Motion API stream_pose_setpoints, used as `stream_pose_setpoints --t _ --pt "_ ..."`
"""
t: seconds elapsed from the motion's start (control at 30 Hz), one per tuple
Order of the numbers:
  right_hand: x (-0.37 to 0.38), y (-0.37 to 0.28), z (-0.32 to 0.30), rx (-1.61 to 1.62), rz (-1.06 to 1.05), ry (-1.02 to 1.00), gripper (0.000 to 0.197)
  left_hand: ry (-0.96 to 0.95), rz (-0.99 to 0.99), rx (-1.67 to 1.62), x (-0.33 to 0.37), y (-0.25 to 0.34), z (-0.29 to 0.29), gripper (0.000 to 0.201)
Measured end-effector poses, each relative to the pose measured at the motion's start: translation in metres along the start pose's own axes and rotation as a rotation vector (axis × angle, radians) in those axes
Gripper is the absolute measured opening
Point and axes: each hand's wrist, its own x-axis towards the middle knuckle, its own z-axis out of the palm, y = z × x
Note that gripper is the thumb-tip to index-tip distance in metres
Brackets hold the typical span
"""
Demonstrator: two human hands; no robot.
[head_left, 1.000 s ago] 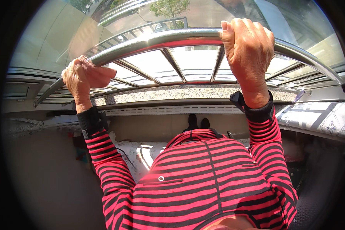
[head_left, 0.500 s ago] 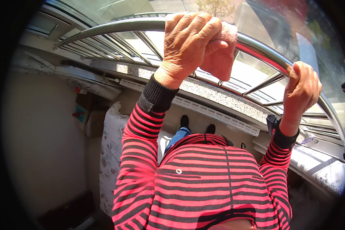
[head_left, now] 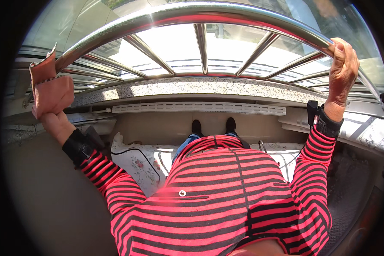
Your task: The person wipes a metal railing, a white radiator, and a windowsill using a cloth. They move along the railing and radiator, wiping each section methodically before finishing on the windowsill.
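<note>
A curved, polished metal handrail (head_left: 200,13) runs across the top of the view, with metal bars slanting down beneath it. At its left end, my left hand (head_left: 55,124) holds a folded pink cloth (head_left: 53,96) with a pale stitched edge. The cloth hides most of those fingers and stands beside the rail; whether it touches the metal I cannot tell. On the far right, my right hand (head_left: 344,70) is closed round the rail, its thumb lying along the near side.
Below the bars lies a speckled stone sill (head_left: 192,88), with a white slotted radiator top (head_left: 200,109) under it. Flowered white cloth (head_left: 136,164) with a black cord on it is at my left side. Window glass (head_left: 51,55) stands beyond the rail.
My left hand has carried the pink cloth from the top of the rail to its far left end. My right hand keeps its hold on the rail. My view has turned.
</note>
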Motion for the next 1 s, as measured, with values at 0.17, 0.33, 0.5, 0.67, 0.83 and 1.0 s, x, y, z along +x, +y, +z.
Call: stream_pose_setpoints --t 0.17,0.33,0.5,0.67,0.83,1.0 --pt "-0.045 -0.076 -0.021 0.089 0.037 0.19 0.021 -0.148 -0.307 0.34 -0.142 -0.132 -0.067 0.051" --pt "-0.148 -0.159 0.022 0.504 0.194 -0.547 0.023 -0.585 -0.971 0.083 -0.287 -0.189 -0.087 0.053" --pt "-0.301 -0.207 0.127 1.047 0.623 -1.066 0.041 -0.852 -1.27 0.117 -0.39 -0.227 -0.022 0.03" --pt "-0.429 -0.225 0.175 1.073 0.545 -1.019 0.076 -1.24 -1.545 0.118 -0.474 -0.248 0.02 0.031" --pt "-0.49 -0.203 0.173 1.381 0.991 -1.469 0.079 -1.199 -1.628 -0.054 -0.534 -0.282 0.019 0.02" --pt "-0.541 -0.184 0.192 1.466 0.948 -1.666 0.068 -1.227 -1.65 -0.052 -0.57 -0.331 0.002 0.02"
